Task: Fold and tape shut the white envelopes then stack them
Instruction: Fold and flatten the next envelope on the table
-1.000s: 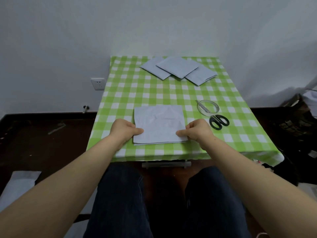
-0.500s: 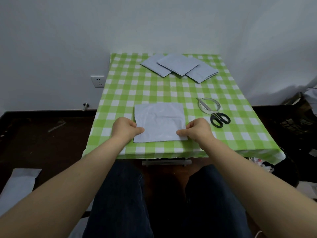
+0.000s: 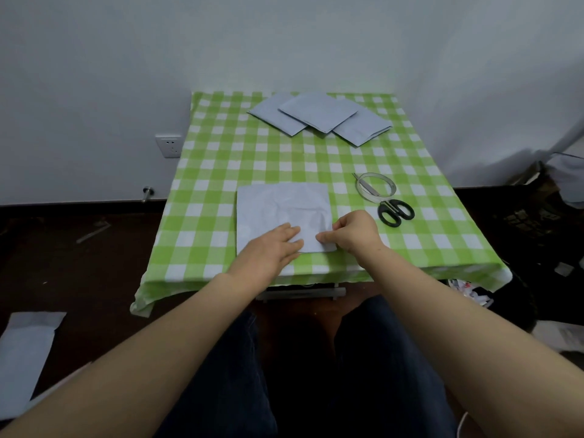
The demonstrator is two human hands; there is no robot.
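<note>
Head view: left hand (image 3: 274,248) presses flat on the white envelope (image 3: 281,213); right hand (image 3: 350,233) pinches its near right corner.

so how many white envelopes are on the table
4. Three overlap at the far end: left envelope, middle envelope, right envelope. Near envelope lies at the front edge. Others may hide beneath.

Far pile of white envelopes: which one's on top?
The middle envelope. Its whole outline shows, and it overlaps both the left envelope and the right envelope, which are each partly covered by it.
</note>
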